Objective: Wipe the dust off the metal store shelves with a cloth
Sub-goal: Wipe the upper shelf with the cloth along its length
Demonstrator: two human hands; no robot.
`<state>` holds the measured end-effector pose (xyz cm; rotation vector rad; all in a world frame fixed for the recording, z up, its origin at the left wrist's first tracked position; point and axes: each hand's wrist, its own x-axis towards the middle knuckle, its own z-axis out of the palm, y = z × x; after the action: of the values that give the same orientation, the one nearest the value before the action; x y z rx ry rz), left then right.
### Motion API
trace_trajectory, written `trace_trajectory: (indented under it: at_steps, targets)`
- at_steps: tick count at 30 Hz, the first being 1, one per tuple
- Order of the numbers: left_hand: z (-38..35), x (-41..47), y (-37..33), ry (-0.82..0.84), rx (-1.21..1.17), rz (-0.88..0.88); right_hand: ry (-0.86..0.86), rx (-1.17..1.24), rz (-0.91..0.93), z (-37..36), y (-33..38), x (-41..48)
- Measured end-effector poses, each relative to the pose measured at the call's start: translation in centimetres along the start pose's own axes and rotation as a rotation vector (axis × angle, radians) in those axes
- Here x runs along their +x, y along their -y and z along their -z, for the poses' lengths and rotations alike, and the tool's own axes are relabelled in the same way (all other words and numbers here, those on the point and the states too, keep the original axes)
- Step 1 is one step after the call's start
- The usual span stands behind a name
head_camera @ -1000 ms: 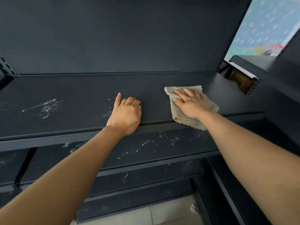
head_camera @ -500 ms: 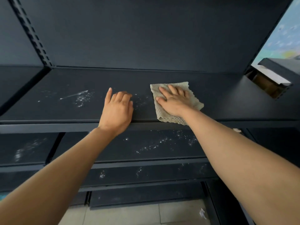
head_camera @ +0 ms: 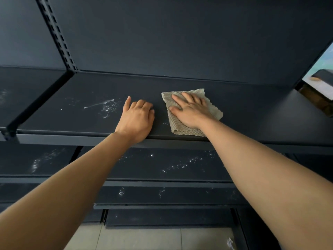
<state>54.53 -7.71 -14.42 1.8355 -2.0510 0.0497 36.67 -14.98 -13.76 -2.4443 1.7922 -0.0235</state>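
Note:
A dark metal shelf runs across the middle of the view. On it lies a beige ribbed cloth, folded, reaching to the shelf's front edge. My right hand presses flat on the cloth with fingers spread. My left hand rests on the shelf just left of the cloth, fingers curled under, holding nothing. White dust specks and a streak lie on the shelf to the left of my left hand.
Lower shelves below carry scattered white dust. A slotted upright rises at the back left, with another shelf bay beyond it. A neighbouring shelf unit end shows at far right. Tiled floor lies at the bottom.
The cloth under my right hand has slid left along the shelf, closing toward my left hand. The view has turned left, bringing the upright and left bay into sight.

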Motion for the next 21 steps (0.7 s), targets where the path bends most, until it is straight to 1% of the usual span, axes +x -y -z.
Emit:
trace_trajectory:
  at_steps: [6,11,21]
  targets:
    - [-0.2,0.2,0.2,0.011,-0.005,0.005,-0.004,-0.010,0.035,0.1,0.2,2.3]
    - [-0.2,0.3,0.4,0.007,-0.031,0.028,0.025,0.008,0.052,0.2,0.5,3.3]
    - [-0.1,0.2,0.4,0.031,-0.050,0.042,0.002,0.035,0.041,-0.1,0.6,-0.5]
